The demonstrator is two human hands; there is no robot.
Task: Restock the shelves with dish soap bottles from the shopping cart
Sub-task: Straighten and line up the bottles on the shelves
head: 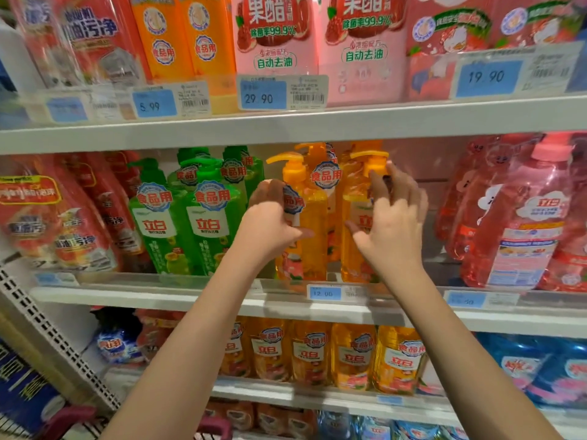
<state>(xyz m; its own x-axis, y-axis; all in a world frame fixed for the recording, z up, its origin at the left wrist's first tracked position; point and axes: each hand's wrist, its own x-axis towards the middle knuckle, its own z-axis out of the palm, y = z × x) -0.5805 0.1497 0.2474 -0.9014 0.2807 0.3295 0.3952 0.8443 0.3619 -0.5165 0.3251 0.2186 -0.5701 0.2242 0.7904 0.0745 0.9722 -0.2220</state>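
Two orange pump-top dish soap bottles stand side by side at the front of the middle shelf point(286, 300). My left hand point(270, 223) grips the left orange bottle point(313, 223) from its left side, thumb across the front. My right hand point(392, 223) holds the right orange bottle point(357, 249), thumb on the label and fingers bent round the neck below the pump. More orange bottles stand behind these two. The pink-handled shopping cart point(216, 427) shows only at the bottom edge; its contents are hidden.
Green soap bottles point(203, 223) crowd the left of the orange ones, and large pink jugs point(521, 223) stand to the right with a gap between. The shelf above point(286, 128) hangs low over the pumps. Orange refills point(349, 357) fill the shelf below.
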